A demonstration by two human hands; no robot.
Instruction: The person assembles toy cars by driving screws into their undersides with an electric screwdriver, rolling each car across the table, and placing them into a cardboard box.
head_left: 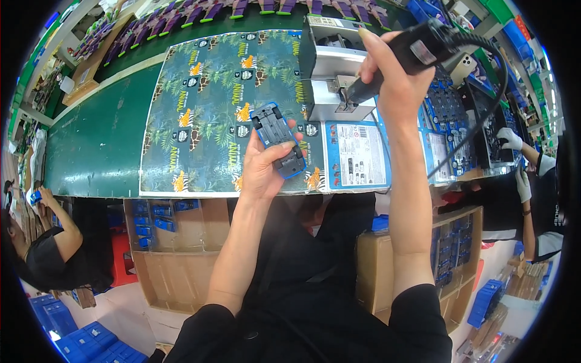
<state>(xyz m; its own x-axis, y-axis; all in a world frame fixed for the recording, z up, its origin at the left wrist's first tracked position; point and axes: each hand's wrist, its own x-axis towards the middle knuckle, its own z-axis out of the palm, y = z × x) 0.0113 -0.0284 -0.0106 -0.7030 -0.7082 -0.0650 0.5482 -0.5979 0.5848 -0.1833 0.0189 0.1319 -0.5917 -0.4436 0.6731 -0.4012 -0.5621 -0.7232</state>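
My left hand (pixel 260 167) grips a blue toy car (pixel 274 128) with its black underside turned up and the thumb pressed across it. It is held over the near edge of the bench. In my right hand (pixel 400 88) is a black electric screwdriver (pixel 419 49), its cable curling off to the right. The driver's tip points left and down at the front of a silver metal box (pixel 327 97), which looks like a screw feeder. I cannot tell whether the tip touches it.
A printed animal-pattern sheet (pixel 212 115) covers much of the green bench (pixel 97 139). Several blue car parts (pixel 445 106) lie to the right. Cardboard boxes (pixel 181 278) holding blue pieces stand below the bench edge. A co-worker's gloved hand (pixel 511 139) is at the right; another person sits at the left.
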